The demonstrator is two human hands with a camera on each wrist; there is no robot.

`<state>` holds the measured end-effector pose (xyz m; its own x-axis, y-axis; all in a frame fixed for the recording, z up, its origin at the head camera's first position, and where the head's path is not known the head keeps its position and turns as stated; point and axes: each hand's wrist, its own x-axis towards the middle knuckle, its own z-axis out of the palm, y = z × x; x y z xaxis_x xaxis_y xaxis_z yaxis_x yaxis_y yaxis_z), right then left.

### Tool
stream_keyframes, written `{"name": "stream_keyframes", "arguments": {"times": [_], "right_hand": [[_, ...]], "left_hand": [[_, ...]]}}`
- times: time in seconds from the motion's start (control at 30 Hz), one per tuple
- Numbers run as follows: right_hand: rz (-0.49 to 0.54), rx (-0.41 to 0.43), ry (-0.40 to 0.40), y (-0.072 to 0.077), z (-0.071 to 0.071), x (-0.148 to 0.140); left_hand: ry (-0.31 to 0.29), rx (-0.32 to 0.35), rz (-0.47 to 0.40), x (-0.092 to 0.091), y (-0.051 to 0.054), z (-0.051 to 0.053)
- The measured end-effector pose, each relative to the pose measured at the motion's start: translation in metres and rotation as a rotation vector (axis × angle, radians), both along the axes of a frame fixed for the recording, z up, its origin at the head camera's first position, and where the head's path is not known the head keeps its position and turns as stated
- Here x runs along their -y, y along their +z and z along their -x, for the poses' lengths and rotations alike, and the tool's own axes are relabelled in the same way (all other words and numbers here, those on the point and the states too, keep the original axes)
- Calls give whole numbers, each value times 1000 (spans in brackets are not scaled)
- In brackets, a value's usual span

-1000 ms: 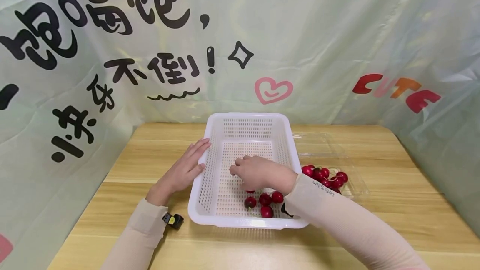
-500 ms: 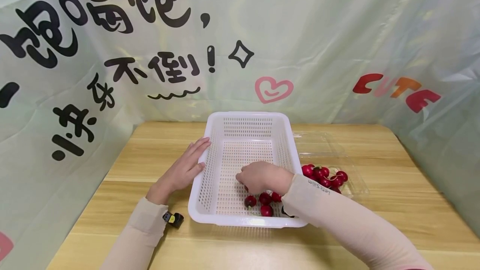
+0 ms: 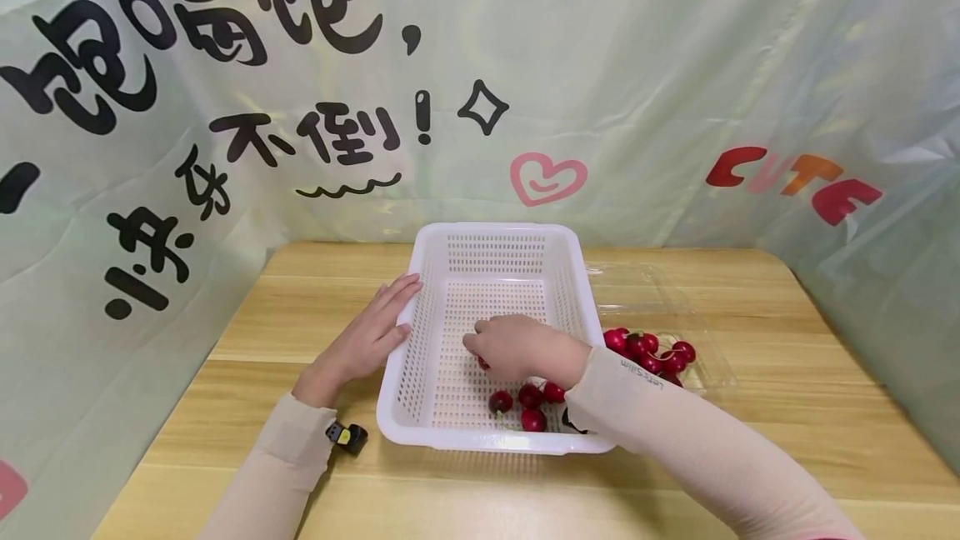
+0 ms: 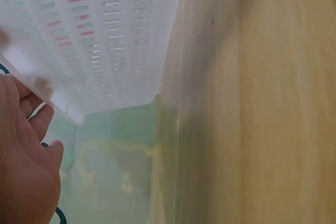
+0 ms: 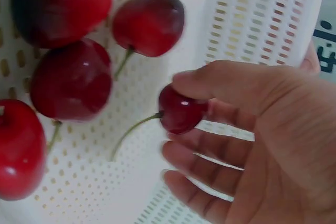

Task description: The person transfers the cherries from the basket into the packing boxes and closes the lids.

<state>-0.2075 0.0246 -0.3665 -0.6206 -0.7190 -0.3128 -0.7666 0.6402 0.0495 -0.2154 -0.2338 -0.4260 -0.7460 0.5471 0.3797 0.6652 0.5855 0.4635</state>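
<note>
table (image 3: 787, 357) unchanged; pinched cherry (image 5: 181, 113) shifted

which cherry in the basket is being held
The cherry that the right hand pinches; the other cherries in the white basket lie loose, unheld.

We see a wooden table (image 3: 810, 390), light brown, with streaks running from side to side and round corners at the back. On it we have a white basket (image 3: 487, 441) full of little holes. Beside that, on the right, we see a clear plastic box (image 3: 633, 290). We can't tell if the two touch.
</note>
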Motion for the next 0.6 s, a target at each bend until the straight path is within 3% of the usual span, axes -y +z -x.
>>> {"name": "stream_keyframes", "arguments": {"times": [0.37, 0.6], "right_hand": [[291, -216, 150, 25, -7, -6], [419, -262, 153, 45, -11, -17]], "left_hand": [[7, -1, 9, 0, 0, 1], [2, -8, 4, 0, -1, 1]]}}
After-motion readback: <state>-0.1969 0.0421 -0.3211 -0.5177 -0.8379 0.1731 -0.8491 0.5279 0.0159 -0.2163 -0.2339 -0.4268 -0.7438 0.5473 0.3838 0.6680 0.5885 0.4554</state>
